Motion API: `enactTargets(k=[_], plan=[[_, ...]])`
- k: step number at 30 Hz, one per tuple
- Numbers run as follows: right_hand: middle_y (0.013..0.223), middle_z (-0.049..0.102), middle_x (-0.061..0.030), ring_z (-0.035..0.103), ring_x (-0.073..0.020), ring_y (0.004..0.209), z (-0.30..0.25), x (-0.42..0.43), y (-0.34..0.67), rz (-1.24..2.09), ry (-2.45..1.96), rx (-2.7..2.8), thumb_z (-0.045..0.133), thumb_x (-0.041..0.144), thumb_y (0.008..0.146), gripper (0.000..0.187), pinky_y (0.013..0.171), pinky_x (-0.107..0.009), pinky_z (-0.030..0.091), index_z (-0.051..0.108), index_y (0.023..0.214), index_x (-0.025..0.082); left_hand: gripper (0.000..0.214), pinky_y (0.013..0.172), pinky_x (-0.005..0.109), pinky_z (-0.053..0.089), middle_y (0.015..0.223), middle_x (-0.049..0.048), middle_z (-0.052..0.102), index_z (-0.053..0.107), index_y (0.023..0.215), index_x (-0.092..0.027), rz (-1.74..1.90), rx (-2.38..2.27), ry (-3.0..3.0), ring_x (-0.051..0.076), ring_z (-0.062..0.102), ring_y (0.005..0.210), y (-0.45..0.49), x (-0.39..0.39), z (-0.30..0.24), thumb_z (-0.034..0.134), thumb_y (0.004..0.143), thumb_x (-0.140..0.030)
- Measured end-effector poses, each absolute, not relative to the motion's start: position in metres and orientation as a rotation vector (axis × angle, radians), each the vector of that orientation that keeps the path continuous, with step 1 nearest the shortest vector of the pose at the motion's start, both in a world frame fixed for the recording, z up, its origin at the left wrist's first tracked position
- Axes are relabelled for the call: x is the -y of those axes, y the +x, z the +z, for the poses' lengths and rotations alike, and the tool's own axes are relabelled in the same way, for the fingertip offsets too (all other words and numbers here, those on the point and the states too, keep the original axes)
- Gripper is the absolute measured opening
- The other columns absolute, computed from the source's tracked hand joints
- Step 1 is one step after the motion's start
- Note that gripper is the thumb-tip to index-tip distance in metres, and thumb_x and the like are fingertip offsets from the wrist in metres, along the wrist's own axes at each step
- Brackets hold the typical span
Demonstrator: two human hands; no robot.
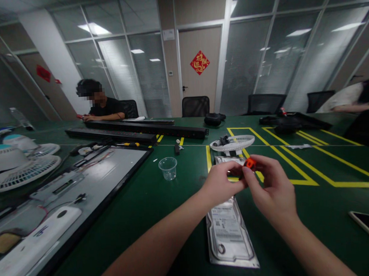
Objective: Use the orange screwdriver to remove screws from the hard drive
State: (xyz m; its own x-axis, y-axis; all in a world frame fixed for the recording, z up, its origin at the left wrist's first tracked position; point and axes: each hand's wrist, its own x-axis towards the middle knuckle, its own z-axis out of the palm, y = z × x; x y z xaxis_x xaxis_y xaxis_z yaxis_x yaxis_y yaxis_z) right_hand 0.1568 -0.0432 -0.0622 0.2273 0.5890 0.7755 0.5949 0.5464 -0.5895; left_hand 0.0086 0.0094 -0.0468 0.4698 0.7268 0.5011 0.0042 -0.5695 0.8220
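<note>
Shiny metal vs. plastic: finish check on this table

So the hard drive (234,255) is bare silvery metal with a bit of shine, and its label (225,223) looks like printed paper. The little orange-red bit (250,163) reads as smooth plastic. Clear, glossy plastic for the cup (168,169), white plastic for the slotted grille (242,142). Tabletop (189,167) is smooth, pretty matt green. Big grey panel (111,167) has a soft sheen, door (197,41) looks like matt wood, chair back (195,107) is mesh.
</note>
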Motion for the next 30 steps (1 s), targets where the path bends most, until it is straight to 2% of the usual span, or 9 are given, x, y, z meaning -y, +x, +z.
enactTargets(k=[4, 8, 11, 19, 22, 27, 30], plan=[[0.116, 0.071, -0.0080, 0.072, -0.0262, 0.103, -0.0607, 0.0442, 0.1582, -0.041, -1.121, 1.421, 0.076, 0.037, 0.096, 0.036, 0.095, -0.049, 0.061, 0.067, 0.130, 0.028, 0.008, 0.084, 0.029, 0.056, 0.094, 0.0055, 0.080, 0.078, 0.092, -0.014, 1.145, -0.625, 1.974, 0.021, 0.073, 0.091, 0.0078, -0.0091, -0.0464, 0.077, 0.086, -0.019], [0.134, 0.071, -0.0110, 0.072, -0.0290, 0.119, -0.0610, 0.0475, 0.1577, 0.054, -1.065, 1.461, 0.067, 0.034, 0.102, 0.045, 0.106, -0.054, 0.058, 0.062, 0.147, 0.030, 0.011, 0.083, 0.029, 0.054, 0.094, 0.0058, 0.080, 0.080, 0.094, -0.013, 1.105, -0.602, 2.063, 0.020, 0.072, 0.088, 0.0078, -0.0106, -0.0471, 0.072, 0.091, -0.021], [0.141, 0.072, -0.0113, 0.071, -0.0306, 0.125, -0.0615, 0.0485, 0.1565, 0.102, -1.065, 1.461, 0.061, 0.033, 0.105, 0.043, 0.112, -0.058, 0.055, 0.062, 0.149, 0.030, 0.013, 0.080, 0.028, 0.053, 0.092, 0.0061, 0.079, 0.080, 0.094, -0.012, 1.109, -0.563, 2.068, 0.019, 0.071, 0.086, 0.0086, -0.0114, -0.0484, 0.070, 0.092, -0.020], [0.116, 0.071, -0.0093, 0.073, -0.0275, 0.103, -0.0604, 0.0444, 0.1589, -0.024, -1.091, 1.481, 0.072, 0.034, 0.099, 0.036, 0.094, -0.050, 0.062, 0.069, 0.134, 0.029, 0.014, 0.083, 0.028, 0.055, 0.097, 0.0064, 0.080, 0.078, 0.097, -0.013, 1.193, -0.593, 2.014, 0.021, 0.073, 0.091, 0.0090, -0.0096, -0.0495, 0.077, 0.084, -0.019], [0.119, 0.071, -0.0093, 0.072, -0.0280, 0.106, -0.0579, 0.0460, 0.1586, -0.017, -1.069, 1.491, 0.071, 0.034, 0.099, 0.037, 0.095, -0.050, 0.062, 0.068, 0.135, 0.029, 0.013, 0.083, 0.028, 0.054, 0.099, 0.0061, 0.080, 0.079, 0.098, -0.014, 1.188, -0.580, 2.027, 0.021, 0.073, 0.092, 0.0088, -0.0100, -0.0490, 0.074, 0.086, -0.017], [0.136, 0.073, -0.0101, 0.071, -0.0295, 0.121, -0.0563, 0.0502, 0.1557, 0.044, -1.067, 1.500, 0.059, 0.033, 0.106, 0.037, 0.110, -0.055, 0.056, 0.067, 0.142, 0.029, 0.010, 0.078, 0.027, 0.052, 0.090, 0.0051, 0.078, 0.078, 0.090, -0.013, 1.157, -0.578, 2.079, 0.019, 0.070, 0.085, 0.0084, -0.0114, -0.0491, 0.070, 0.091, -0.019], [0.132, 0.074, -0.0099, 0.073, -0.0289, 0.117, -0.0591, 0.0489, 0.1556, 0.053, -1.082, 1.473, 0.061, 0.032, 0.105, 0.038, 0.107, -0.053, 0.058, 0.067, 0.142, 0.030, 0.009, 0.083, 0.028, 0.054, 0.096, 0.0065, 0.079, 0.078, 0.092, -0.014, 1.170, -0.583, 2.065, 0.020, 0.071, 0.089, 0.0086, -0.0111, -0.0490, 0.071, 0.090, -0.019]])
